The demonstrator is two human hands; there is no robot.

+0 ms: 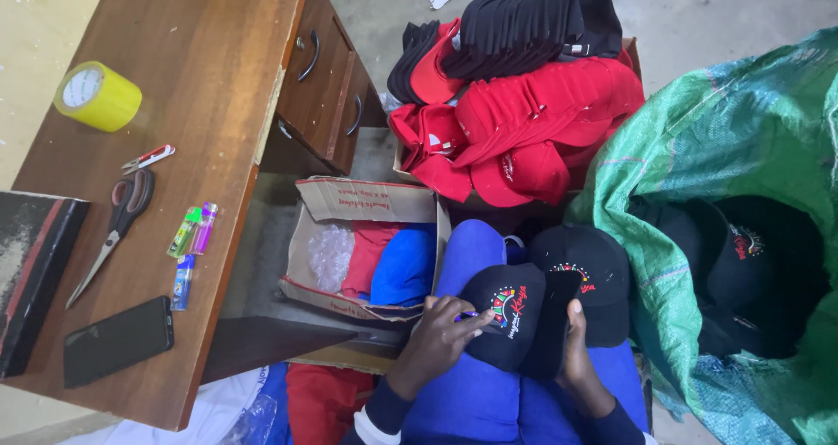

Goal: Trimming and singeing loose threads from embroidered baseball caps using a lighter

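Both hands work a black cap [517, 323] on the lap: left hand [436, 340] pinches at its embroidered front, fingers together on the cloth, right hand [578, 358] clamped round the brim. It looks like a checking or trimming step; turning the cap needs a firm brim hold. Scissors [118, 227] lie near the desk [209, 78] left edge.

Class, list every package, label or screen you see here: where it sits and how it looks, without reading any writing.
Cardboard box: on the floor beside the desk, open, brown, holding red and blue cloth.
Green woven sack: right side, open, black caps inside.
Phone: desk's near edge, flat, dark screen.
Embroidered emblem: front of the black cap, multicoloured.
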